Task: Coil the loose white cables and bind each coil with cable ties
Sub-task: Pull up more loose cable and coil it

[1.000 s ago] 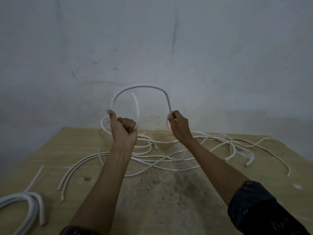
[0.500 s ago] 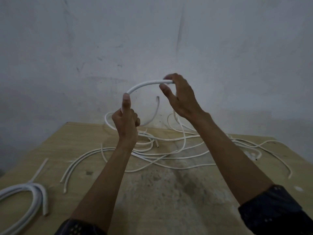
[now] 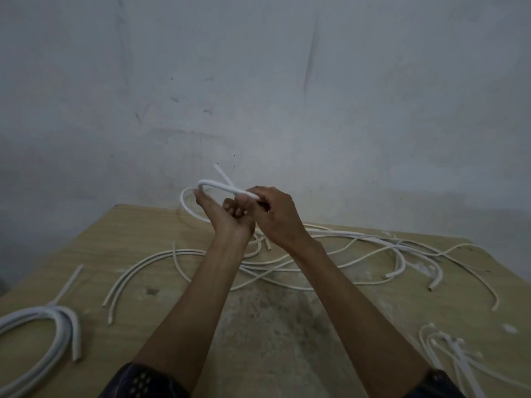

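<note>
Left sleeve (image 3: 140, 380): dark cloth; small pale dots printed on it; it ends near the elbow
Right sleeve (image 3: 434, 386): dark cloth too; pattern too dim to tell
Forearms (image 3: 201, 305): bare
Left hand (image 3: 230, 222): bare
Right hand (image 3: 277, 218): bare

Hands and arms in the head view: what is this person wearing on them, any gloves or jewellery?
The left hand and right hand are bare: no gloves, rings or watch show. The forearms are uncovered too. Dark sleeves end near the elbows. The left sleeve carries a small pale dotted pattern. No pattern can be made out on the right sleeve.
</note>
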`<state>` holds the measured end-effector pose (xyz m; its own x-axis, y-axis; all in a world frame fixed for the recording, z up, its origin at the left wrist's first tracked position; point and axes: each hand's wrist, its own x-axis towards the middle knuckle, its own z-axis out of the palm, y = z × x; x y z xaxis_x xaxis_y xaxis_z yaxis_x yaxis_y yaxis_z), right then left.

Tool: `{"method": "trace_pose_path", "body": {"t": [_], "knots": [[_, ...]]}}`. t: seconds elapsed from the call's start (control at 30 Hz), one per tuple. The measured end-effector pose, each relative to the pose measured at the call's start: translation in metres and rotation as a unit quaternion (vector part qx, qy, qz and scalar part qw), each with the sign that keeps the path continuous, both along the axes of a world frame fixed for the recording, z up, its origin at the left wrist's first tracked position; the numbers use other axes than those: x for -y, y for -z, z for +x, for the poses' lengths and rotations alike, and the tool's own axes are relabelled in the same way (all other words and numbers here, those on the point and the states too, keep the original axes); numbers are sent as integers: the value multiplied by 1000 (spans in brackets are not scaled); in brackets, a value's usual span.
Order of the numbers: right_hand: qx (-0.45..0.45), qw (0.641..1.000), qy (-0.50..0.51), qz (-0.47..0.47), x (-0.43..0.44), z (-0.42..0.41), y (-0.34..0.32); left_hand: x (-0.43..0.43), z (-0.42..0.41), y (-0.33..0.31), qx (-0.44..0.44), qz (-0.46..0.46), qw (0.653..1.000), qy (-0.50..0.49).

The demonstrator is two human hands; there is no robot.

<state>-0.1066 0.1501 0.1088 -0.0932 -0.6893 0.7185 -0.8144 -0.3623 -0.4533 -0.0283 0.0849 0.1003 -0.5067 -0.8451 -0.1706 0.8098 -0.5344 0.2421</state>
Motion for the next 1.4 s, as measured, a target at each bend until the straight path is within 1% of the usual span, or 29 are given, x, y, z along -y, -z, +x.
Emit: {"method": "trace_pose_path", "body": {"t": [0.1, 0.13, 0.2, 0.23, 0.27, 0.3, 0.33, 0.4, 0.47, 0.53, 0.63, 0.67, 0.7, 0.73, 0.77, 0.8, 0.83, 0.87, 0.9, 0.93, 0.97, 1.07, 1.1, 1.13, 1.2, 1.23, 1.3, 1.33, 1.4], "knots": [[-69, 996, 49, 1, 10, -8, 13, 4, -2, 6, 64, -4, 997, 35], [-76, 994, 74, -11, 13, -13, 15, 6, -1, 7, 107, 2, 994, 38], [-84, 988, 127, -37, 15, -24, 15, 6, -3, 9, 236, -10, 972, 14], [-93, 983, 152, -45, 17, -28, 12, 5, -4, 10, 315, -11, 948, -36], [-105, 978, 173, -50, 18, -30, 11, 2, -6, 6, 381, -37, 915, -126], [-123, 972, 194, -54, 20, -31, 8, -2, -8, -1, 385, -96, 895, -204], [-144, 965, 212, -59, 21, -31, 7, -10, -7, -8, 351, -170, 893, -224], [-178, 955, 222, -80, 21, -28, 9, -15, -5, -15, 266, -251, 919, -150], [-200, 952, 208, -107, 16, -23, 17, -11, -2, -18, 207, -269, 937, -85], [-208, 954, 184, -113, 12, -23, 24, -9, -4, -14, 175, -268, 943, -95], [-212, 962, 149, -85, 7, -36, 35, -6, -4, -14, 54, -230, 968, -81], [-171, 972, 146, -65, 5, -46, 40, -1, 0, -13, 8, -204, 977, -68], [-96, 982, 156, -49, 1, -56, 43, 8, 4, -10, -36, -176, 982, -57], [6, 982, 186, -39, -4, -70, 48, 16, 9, -6, -73, -154, 984, -42], [122, 965, 230, -32, -9, -84, 52, 23, 13, -2, -103, -141, 984, -22], [250, 928, 277, -19, -15, -98, 51, 28, 16, 2, -119, -135, 984, -3], [378, 875, 301, 14, -20, -109, 47, 30, 18, 6, -128, -133, 983, 18], [491, 821, 287, 52, -23, -117, 43, 30, 18, 9, -129, -132, 982, 39], [562, 781, 259, 85, -26, -124, 40, 29, 17, 9, -128, -133, 981, 57], [584, 770, 230, 118, -28, -130, 39, 27, 16, 8, -117, -136, 982, 64], [569, 782, 200, 161, -28, -132, 37, 25, 16, 6, -99, -140, 983, 60], [437, 846, 120, 279, -29, -120, 22, 22, 15, 1, -49, -140, 989, 26], [410, 861, 115, 280, -28, -117, 16, 24, 17, 1, -39, -141, 989, 17], [411, 864, 134, 258, -26, -122, 12, 26, 20, 1, -35, -140, 990, 12], [459, 843, 214, 183, -24, -146, 6, 36, 29, 3, -45, -129, 991, 5], [433, 836, 292, 168, -26, -161, 7, 43, 35, 4, -51, -125, 991, 2], [270, 812, 475, 203, -42, -182, 15, 55, 42, 8, -60, -122, 991, 0], [208, 815, 517, 161, -47, -187, 25, 59, 44, 10, -64, -121, 991, 1], [156, 853, 494, 56, -53, -177, 36, 62, 42, 15, -70, -119, 990, 10]]}}
